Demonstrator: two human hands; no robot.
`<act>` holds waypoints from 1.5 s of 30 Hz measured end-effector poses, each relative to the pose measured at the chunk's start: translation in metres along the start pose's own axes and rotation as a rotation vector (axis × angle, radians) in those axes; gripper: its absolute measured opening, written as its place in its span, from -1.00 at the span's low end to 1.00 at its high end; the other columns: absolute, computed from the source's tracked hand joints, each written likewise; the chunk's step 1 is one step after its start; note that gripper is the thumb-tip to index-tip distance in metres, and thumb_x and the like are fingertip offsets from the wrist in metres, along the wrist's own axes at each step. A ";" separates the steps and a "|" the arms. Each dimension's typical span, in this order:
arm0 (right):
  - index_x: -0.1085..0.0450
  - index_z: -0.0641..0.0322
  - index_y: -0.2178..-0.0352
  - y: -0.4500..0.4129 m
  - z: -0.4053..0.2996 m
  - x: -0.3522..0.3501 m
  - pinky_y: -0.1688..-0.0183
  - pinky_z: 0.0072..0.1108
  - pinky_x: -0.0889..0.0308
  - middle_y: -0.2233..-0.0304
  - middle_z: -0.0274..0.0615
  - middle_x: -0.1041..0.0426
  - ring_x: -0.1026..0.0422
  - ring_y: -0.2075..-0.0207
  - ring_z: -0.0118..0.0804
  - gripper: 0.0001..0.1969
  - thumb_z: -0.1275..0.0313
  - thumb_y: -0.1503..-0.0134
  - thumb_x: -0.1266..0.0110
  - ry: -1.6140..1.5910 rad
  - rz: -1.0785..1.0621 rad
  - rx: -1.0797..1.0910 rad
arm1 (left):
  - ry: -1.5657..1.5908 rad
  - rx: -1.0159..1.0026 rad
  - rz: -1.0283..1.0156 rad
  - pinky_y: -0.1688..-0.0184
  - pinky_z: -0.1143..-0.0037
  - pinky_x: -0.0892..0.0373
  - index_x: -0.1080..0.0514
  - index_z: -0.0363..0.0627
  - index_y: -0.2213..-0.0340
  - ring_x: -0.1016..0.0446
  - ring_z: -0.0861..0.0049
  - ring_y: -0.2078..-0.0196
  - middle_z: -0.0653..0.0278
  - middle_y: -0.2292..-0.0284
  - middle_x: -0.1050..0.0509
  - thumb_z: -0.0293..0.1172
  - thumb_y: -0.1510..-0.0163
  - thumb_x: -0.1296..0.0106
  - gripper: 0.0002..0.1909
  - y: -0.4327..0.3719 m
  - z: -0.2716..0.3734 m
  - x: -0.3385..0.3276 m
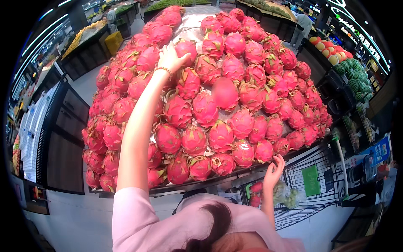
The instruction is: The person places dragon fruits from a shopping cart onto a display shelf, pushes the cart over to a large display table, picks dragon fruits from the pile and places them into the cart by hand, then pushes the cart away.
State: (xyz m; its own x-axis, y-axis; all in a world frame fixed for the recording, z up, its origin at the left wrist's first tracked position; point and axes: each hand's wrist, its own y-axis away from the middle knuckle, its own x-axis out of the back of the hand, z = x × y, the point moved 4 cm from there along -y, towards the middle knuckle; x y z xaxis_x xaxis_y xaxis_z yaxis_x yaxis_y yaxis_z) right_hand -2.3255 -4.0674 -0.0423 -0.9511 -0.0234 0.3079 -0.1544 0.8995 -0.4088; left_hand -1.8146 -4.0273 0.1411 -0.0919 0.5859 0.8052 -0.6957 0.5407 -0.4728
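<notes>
Before me a broad heap of pink dragon fruits (220,132) with green-tipped scales slopes up a display stand. My left hand (170,58), with a beaded bracelet at the wrist, stretches to the upper left of the heap. Its fingers and thumb lie around the near left side of one dragon fruit (186,50), which still rests among the others. At the front right edge my right hand (273,172) hangs beside the stand, fingers bent and apart, holding nothing. A dragon fruit (263,151) is close to its fingertips.
A wire shopping cart (318,201) stands at the right, with bagged green produce (285,195) in it. The stand's dark rim (217,178) runs along the front. Watermelons (354,75) are at the right; two people (301,28) stand farther back. Bare foil (192,22) shows atop the stand.
</notes>
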 end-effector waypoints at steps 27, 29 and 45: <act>-0.28 0.30 0.29 0.019 -0.017 0.028 0.23 -0.68 -0.19 0.05 -0.17 -0.15 -0.25 0.17 -0.41 -0.78 0.64 0.00 0.22 0.087 0.081 -0.086 | 1.346 -0.111 -0.023 -0.02 0.44 -0.19 0.24 -0.18 -0.10 -0.24 0.39 0.02 -0.02 0.01 -0.12 -0.09 0.24 -0.21 0.05 0.013 0.054 0.060; -0.28 0.32 0.29 0.010 -0.033 0.024 0.21 -0.68 -0.19 0.05 -0.16 -0.16 -0.24 0.16 -0.41 -0.78 0.65 0.00 0.22 0.024 0.061 -0.043 | 1.563 -0.157 -0.157 -0.03 0.37 -0.20 0.07 -0.19 -0.06 -0.22 0.33 -0.01 0.07 0.01 -0.17 -0.04 0.15 -0.11 -0.13 0.041 0.070 0.073; 0.25 0.27 -0.13 0.025 -0.038 0.019 -0.13 -0.32 0.03 -0.13 -0.07 0.07 0.02 -0.15 -0.14 0.01 -0.03 0.17 -0.14 -1.026 -0.696 -0.640 | 1.347 0.043 -0.944 -0.14 0.42 0.01 0.28 -0.11 -0.13 0.00 0.31 -0.15 0.01 -0.11 0.03 -0.26 0.20 -0.18 0.02 0.345 0.198 0.009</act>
State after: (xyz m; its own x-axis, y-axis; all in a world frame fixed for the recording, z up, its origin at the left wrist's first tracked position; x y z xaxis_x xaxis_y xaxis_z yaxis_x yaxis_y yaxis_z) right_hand -2.3374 -4.0285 -0.0136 -0.5424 -0.5979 -0.5901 -0.7880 0.6056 0.1107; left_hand -2.1970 -3.9547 0.0564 0.9819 0.1624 -0.0977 -0.1629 0.9866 0.0023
